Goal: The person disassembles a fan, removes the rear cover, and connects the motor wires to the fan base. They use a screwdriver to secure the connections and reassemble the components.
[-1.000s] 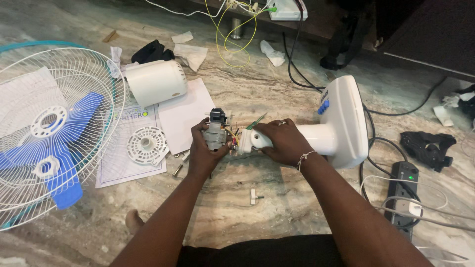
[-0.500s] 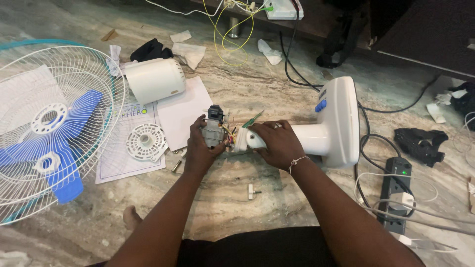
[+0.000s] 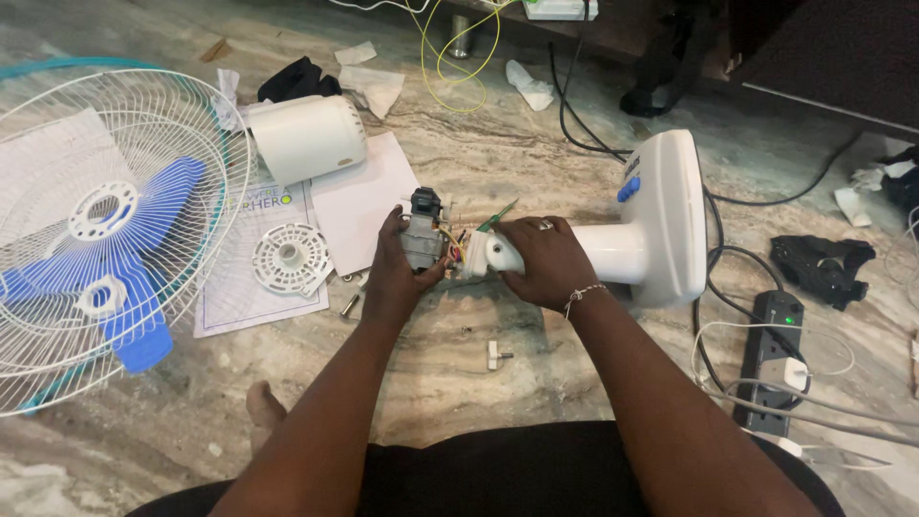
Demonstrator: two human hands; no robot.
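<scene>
The left hand [image 3: 394,273] is wrapped around a small grey fan motor [image 3: 422,236], its fingers closed on the casing. The right hand [image 3: 539,258] grips the neck of the white fan stand [image 3: 661,218] just right of the motor, fingers curled over the top. Coloured wires [image 3: 458,247] run between motor and neck — both held just above the marble floor [image 3: 498,163], near the middle. To the left lie a white round cap [image 3: 290,258] on paper sheets [image 3: 359,196], a white motor cover [image 3: 308,137] and the fan guard with blue blades [image 3: 105,239]. A black power strip [image 3: 773,356] lies right.
</scene>
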